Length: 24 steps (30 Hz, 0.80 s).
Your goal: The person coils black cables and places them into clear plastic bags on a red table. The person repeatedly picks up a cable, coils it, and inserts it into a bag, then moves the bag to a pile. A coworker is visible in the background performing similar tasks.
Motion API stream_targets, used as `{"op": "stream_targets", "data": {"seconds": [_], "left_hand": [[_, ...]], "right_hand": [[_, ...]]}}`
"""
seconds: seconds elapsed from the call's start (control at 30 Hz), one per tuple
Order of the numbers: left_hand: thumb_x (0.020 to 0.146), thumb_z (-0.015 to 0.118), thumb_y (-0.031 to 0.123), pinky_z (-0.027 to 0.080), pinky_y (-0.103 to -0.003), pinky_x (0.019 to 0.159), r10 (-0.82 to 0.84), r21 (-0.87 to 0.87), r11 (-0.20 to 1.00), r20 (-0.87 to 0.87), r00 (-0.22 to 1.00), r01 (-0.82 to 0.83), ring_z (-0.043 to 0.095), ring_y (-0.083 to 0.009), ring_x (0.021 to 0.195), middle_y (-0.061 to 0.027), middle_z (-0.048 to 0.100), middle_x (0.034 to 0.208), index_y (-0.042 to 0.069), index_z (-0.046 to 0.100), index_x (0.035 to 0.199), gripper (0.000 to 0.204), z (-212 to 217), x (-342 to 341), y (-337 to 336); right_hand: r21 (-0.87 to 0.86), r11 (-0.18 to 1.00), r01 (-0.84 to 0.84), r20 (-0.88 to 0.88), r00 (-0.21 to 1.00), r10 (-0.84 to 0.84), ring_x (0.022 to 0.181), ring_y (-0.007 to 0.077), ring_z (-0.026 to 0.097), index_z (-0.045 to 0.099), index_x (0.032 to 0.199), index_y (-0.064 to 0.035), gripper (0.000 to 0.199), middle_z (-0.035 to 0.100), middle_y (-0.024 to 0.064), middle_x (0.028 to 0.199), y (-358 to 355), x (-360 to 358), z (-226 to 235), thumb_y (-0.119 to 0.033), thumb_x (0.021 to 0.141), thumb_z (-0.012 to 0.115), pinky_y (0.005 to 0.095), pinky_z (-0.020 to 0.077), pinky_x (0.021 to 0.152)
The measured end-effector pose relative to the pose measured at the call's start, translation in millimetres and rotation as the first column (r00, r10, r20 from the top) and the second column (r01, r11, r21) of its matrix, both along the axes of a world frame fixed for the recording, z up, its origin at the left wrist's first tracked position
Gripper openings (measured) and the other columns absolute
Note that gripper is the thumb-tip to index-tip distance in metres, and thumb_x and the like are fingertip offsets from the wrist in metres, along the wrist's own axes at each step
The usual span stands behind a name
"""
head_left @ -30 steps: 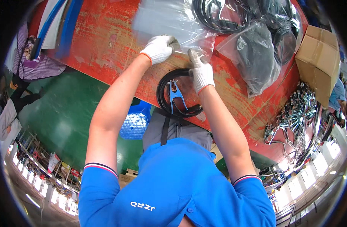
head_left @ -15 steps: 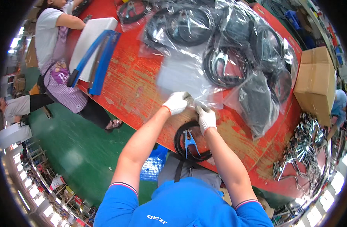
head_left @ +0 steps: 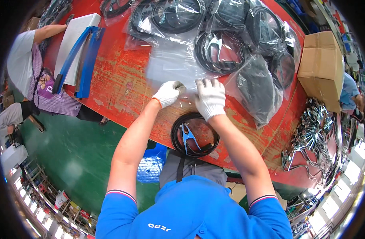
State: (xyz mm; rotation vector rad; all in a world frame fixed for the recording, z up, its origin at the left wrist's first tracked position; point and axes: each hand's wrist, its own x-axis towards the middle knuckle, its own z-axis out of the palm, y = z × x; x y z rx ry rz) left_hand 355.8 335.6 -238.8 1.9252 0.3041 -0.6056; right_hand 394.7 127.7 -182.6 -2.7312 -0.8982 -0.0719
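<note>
A brown cardboard box (head_left: 321, 65) sat at the far right of the red table (head_left: 118, 79). Bagged black cable coils (head_left: 230, 36) were heaped along its far side. A blue-framed sealing machine (head_left: 81, 59) stood at the left, beside a seated co-worker (head_left: 29, 75). Shiny metal clamps (head_left: 314, 135) were piled near the right edge.

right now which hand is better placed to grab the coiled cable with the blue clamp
Right. The right hand rests just above the coiled cable, its wrist over the coil's rim. The left hand pinches the clear plastic bag farther away.
</note>
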Motion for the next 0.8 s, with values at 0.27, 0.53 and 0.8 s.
{"op": "stream_targets", "data": {"seconds": [0.27,0.53,0.8], "left_hand": [[0.083,0.072,0.033,0.047,-0.051,0.101,-0.347,0.669,0.73,0.187,0.919,0.14,0.06,-0.0395,0.117,-0.0167,0.067,0.115,0.011,0.066,0.117,0.041,32,-23,-30],[0.091,0.066,0.029,0.048,-0.05,0.092,-0.26,0.734,0.667,0.39,0.883,-0.128,0.064,-0.0352,0.101,-0.011,0.07,0.102,0.015,0.075,0.106,0.022,-17,-56,-35],[0.088,0.067,0.025,0.054,-0.05,0.085,-0.241,0.837,0.547,0.173,0.955,-0.014,0.067,-0.0353,0.096,-0.0126,0.07,0.103,0.012,0.071,0.101,0.018,-13,-57,-40]], "right_hand": [[-0.181,0.983,-0.005,-0.039,0.999,-0.002,0.081,0.0313,0.069,0.07,0.102,-0.0144,0.024,0.069,0.0092,0.089,-41,14,-61,-0.018,0.078,0.068,0.0465,0.0533,0.07],[-0.175,0.985,0.014,0.069,0.998,-0.002,0.082,0.0294,0.068,0.067,0.092,-0.0141,0.01,0.068,0.0082,0.087,-77,20,-69,-0.018,0.083,0.065,0.0453,0.0524,0.07],[-0.161,0.982,0.103,0.032,0.995,-0.099,0.081,0.0309,0.068,0.066,0.1,-0.0142,0.017,0.069,0.0096,0.088,-105,-3,-61,-0.018,0.084,0.067,0.0462,0.0544,0.068]]}}
